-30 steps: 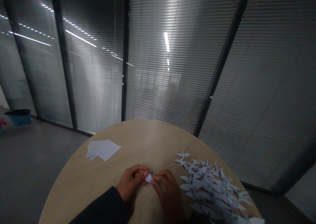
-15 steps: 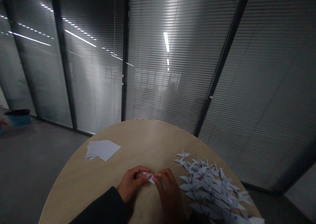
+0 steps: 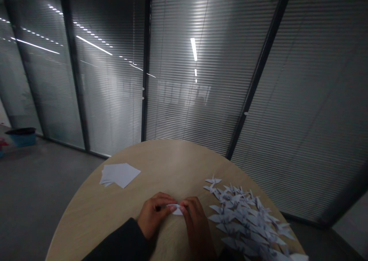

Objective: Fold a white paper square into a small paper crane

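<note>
Dozens of folded paper cranes [image 3: 244,219] are piling up on the table [image 3: 161,165] as the left hand [image 3: 152,217] and right hand [image 3: 195,222] are pinching another small paper piece [image 3: 176,209]; a stack of blank sheets [image 3: 119,174] is waiting.

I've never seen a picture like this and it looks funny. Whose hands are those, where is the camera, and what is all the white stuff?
The camera sits on a person's head and looks forward and down, so you see that person's own two hands. The left hand and the right hand pinch a small folded paper piece between them, low over a round wooden table. To the right lies a heap of folded paper cranes. To the left lies a small stack of flat white paper squares. Behind the table are glass walls with closed blinds.
</note>
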`<state>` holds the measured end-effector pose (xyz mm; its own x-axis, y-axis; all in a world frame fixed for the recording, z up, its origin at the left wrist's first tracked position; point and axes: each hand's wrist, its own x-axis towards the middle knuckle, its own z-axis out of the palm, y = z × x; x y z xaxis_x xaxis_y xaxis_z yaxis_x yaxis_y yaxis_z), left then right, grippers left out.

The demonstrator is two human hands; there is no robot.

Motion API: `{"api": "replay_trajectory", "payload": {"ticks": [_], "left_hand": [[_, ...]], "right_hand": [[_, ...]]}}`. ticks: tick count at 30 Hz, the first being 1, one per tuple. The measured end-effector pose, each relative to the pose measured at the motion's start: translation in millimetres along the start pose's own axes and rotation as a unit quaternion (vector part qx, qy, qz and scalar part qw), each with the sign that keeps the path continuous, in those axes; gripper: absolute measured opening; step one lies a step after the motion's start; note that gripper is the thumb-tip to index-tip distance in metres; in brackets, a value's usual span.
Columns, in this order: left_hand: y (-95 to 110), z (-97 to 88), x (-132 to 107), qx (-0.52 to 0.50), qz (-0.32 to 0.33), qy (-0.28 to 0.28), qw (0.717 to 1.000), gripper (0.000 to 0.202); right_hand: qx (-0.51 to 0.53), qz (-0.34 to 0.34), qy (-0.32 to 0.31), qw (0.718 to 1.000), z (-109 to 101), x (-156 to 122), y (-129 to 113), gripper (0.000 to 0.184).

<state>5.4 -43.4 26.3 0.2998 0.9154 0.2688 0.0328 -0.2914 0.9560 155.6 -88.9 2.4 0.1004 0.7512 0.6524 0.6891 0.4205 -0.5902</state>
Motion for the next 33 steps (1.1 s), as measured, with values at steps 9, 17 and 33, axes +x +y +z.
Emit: {"api": "replay_trajectory", "payload": {"ticks": [9, 17, 33], "left_hand": [[0.5, -2.7, -2.5, 0.018, -0.008, -0.008, 1.0, 0.019], [0.0, -1.4, -4.3, 0.042, 0.054, 0.003, 0.998, 0.015], [-10.2, 3.0, -2.5, -0.098, -0.032, -0.035, 0.994, 0.051]], "right_hand": [[-0.033, -0.022, 0.016, 0.999, 5.5, -0.1, 4.1, 0.037], [-0.039, -0.023, 0.009, 0.999, 7.2, -1.7, 3.4, 0.035], [0.172, 0.209, -0.084, 0.959, 1.0, 5.0, 17.7, 0.029]]}}
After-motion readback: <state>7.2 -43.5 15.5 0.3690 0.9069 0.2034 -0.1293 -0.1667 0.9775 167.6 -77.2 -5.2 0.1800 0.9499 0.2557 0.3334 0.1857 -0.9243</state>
